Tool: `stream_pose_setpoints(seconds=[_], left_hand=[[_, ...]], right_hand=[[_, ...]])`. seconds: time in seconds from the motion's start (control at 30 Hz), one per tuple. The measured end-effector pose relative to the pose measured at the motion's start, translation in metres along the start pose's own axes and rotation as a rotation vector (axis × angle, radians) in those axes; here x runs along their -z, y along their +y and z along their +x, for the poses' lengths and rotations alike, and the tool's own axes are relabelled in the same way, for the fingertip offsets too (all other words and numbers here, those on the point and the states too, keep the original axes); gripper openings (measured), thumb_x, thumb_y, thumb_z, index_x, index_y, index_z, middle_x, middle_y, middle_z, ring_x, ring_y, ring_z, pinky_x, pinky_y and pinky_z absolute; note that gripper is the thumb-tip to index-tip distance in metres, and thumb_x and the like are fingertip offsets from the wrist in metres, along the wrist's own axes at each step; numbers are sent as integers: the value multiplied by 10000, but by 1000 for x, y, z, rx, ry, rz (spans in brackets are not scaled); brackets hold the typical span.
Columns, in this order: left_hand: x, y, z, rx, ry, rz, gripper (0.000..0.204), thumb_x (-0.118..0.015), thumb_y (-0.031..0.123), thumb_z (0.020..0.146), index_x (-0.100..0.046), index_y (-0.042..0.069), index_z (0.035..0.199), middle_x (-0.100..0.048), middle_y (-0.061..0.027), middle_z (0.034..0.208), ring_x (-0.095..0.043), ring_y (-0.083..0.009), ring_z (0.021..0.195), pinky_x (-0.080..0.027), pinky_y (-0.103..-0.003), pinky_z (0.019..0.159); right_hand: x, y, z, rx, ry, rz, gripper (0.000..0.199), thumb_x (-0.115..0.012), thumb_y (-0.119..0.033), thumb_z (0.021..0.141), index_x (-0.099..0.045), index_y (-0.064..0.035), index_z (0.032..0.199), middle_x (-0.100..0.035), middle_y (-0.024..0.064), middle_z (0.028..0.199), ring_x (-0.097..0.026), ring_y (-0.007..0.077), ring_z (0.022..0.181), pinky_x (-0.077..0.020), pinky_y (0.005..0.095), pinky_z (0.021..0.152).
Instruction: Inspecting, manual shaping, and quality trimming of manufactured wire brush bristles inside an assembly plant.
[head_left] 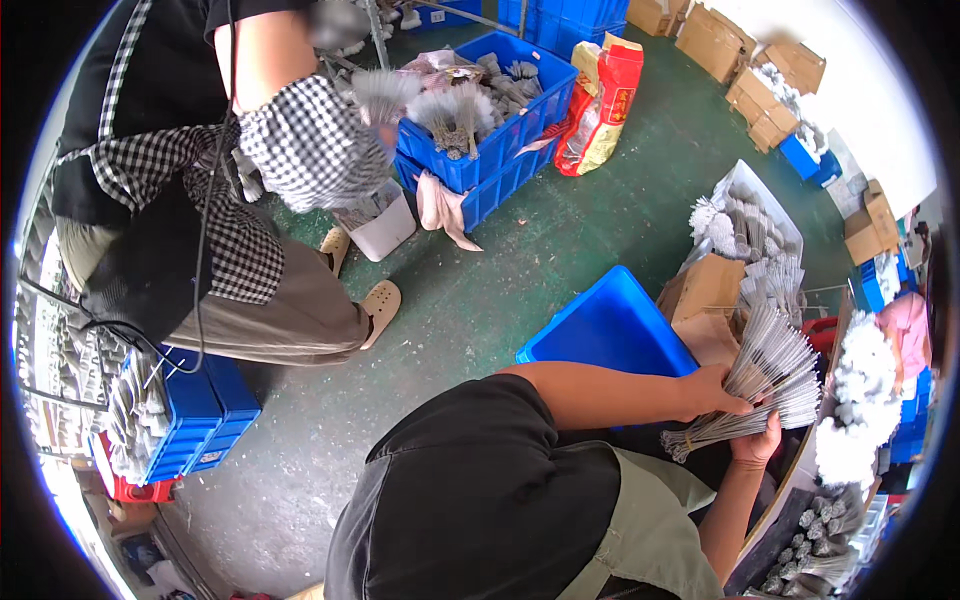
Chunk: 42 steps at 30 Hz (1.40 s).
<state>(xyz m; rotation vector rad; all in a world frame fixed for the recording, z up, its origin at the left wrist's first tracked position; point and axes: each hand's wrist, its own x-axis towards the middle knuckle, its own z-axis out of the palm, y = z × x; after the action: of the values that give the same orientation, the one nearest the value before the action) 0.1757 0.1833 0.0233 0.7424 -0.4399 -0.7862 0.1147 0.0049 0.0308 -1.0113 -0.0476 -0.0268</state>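
Note:
A large bundle of thin, silvery wire stems (772, 365) lies across both my hands at the right, fanned out at its upper end and gathered tight at its lower left end. From the left, my left hand (712, 393) closes over the stems, with thumb and fingers pressed on them. Beneath, my right hand (757, 444) is wrapped round the same bundle and supports it. Part of its fingers is hidden behind the wires. More wire stems (772, 282) lie just beyond the bundle, beside a cardboard box (700, 288).
A blue bin (610, 325) stands ahead of my left forearm. Bundled wire stems (815, 540) and white fluffy tufts (860, 390) lie at the right. A person in a checked apron (240, 255) works at the left, by a filled blue crate (490, 170). A red-and-yellow sack (600, 105) stands beside it.

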Motion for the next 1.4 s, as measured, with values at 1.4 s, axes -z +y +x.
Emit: stream_pose_setpoints(seconds=[1.4], left_hand=[[52, 2, -20, 233, -60, -279, 395, -664, 19, 726, -552, 25, 1105, -599, -76, 1020, -584, -197, 936, -455, -334, 840]], right_hand=[[-14, 42, 9, -205, -10, 195, 537, -641, -290, 794, -475, -19, 1227, -547, 107, 1169, -515, 265, 1077, -387, 404, 961]])
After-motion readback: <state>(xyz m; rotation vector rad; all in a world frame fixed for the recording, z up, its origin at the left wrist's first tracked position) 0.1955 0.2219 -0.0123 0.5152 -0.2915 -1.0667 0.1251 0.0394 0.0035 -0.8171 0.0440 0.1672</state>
